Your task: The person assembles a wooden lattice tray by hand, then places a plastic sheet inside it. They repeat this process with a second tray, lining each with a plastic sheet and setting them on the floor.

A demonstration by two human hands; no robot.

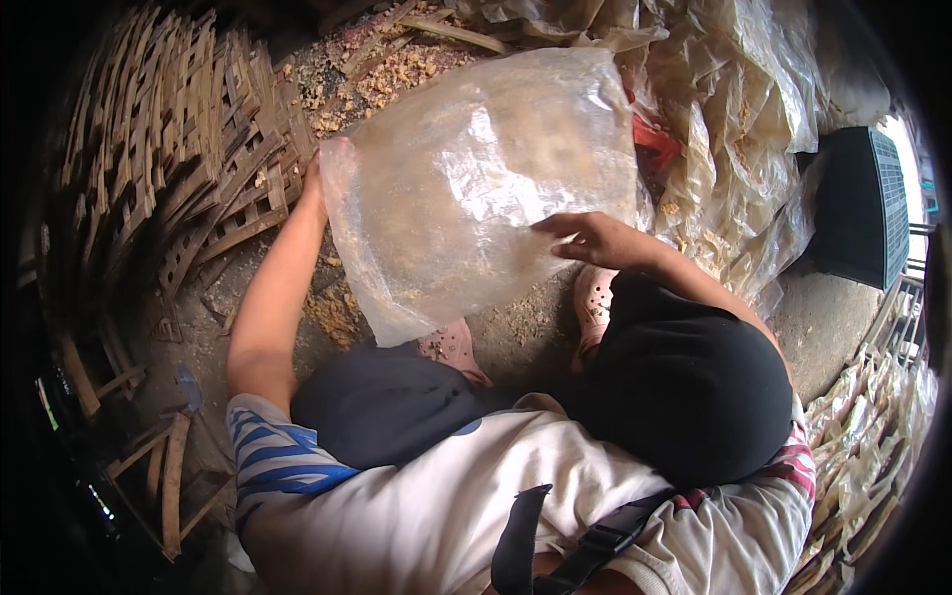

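Observation:
A large clear plastic bag (397,208), cloudy and shiny with glare, is spread out in front of my knees. My left hand (316,182) grips its upper left edge, with most of the fingers hidden behind the plastic. Over the lower right part of the bag, my right hand (593,241) has its fingers stretched out and apart, holding nothing. Whether those fingertips touch the plastic I cannot tell.
A tall stack of woven wooden slat baskets (178,129) stands at the left. Crumpled plastic bags (724,149) are heaped at the right, near a dark green crate (861,206). Yellowish crumbs (397,84) litter the floor. A wooden frame (171,486) lies lower left.

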